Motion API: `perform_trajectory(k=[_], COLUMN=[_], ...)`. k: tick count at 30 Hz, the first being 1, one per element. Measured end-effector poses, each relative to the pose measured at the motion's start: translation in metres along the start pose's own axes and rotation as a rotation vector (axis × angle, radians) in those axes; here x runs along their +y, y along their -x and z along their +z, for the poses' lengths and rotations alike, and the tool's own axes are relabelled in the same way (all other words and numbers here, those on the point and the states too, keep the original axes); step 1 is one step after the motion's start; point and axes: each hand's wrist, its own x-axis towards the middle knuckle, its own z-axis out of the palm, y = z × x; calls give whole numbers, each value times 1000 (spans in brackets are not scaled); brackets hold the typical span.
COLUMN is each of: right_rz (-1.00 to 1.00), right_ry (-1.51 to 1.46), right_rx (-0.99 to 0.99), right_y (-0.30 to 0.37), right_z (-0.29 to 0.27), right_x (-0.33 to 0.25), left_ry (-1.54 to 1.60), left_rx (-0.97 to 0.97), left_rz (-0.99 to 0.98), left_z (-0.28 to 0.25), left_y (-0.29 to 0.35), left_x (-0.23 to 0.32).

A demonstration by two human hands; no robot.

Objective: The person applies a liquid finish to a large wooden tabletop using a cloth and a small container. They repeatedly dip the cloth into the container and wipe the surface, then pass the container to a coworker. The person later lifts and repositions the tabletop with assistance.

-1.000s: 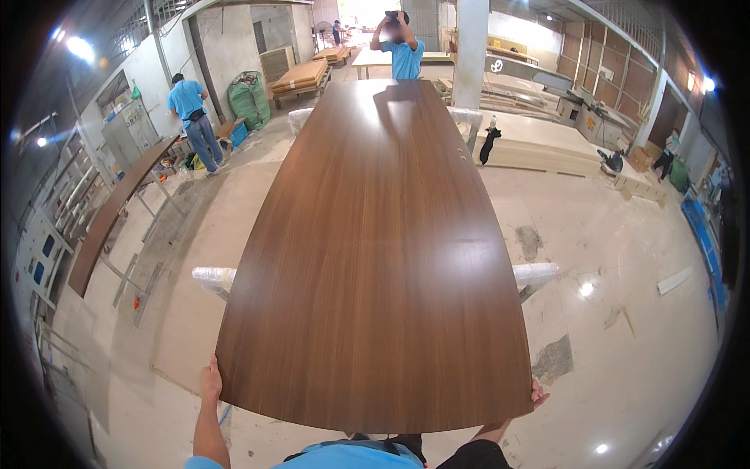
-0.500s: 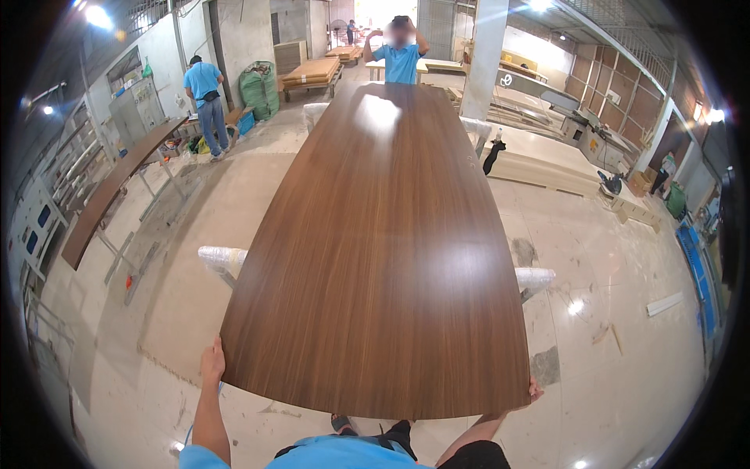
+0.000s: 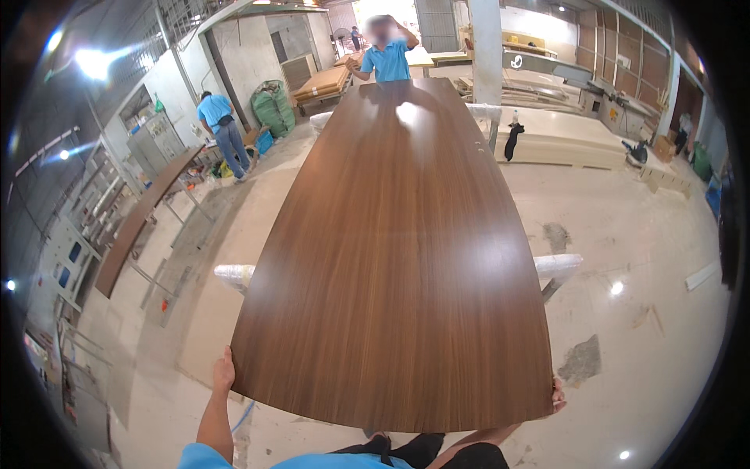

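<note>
A large brown wood-grain panel point(image 3: 391, 258) stretches away from me, lying across padded supports that stick out on both sides. My left hand point(image 3: 224, 370) grips its near left edge, thumb up along the side and the other fingers hidden beneath. At the near right corner, my right hand point(image 3: 558, 397) is closed round the edge, mostly covered by the panel. Beyond the far end stands a person in a blue shirt point(image 3: 388, 61), one hand raised near the head and the other lowered beside the panel.
Plastic-wrapped support ends point(image 3: 234, 275) jut out left, and another wrapped end point(image 3: 558, 266) right. A long narrow brown board point(image 3: 148, 215) rests on stands at left, near a second person point(image 3: 223, 133). Pale stacked sheets point(image 3: 558, 141) lie at far right, past a column point(image 3: 487, 55).
My view has tilted and shifted, so the panel sits slightly lower and farther right. The far person has lowered one hand. The person at left bends farther forward. Both my hands keep their hold.
</note>
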Motion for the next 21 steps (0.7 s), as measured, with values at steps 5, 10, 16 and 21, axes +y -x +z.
perform_trajectory(k=[5,10,16,21], right_rz=[-126,-163,-133,-114], right_ry=[-28,-40,-11,-16], right_rx=[-126,-101,-77,-70], right_y=[-5,-2,-2,-12], right_z=[-1,-2,-2,-2], right_x=[8,7,4,5], left_ry=[-39,37,168,164], left_rx=[89,2,-127,-81], left_rz=[13,-34,-76,-31], left_z=[-1,-17,-7,-2], left_y=[5,-18,-22,-14], left_x=[3,1,-20,-19])
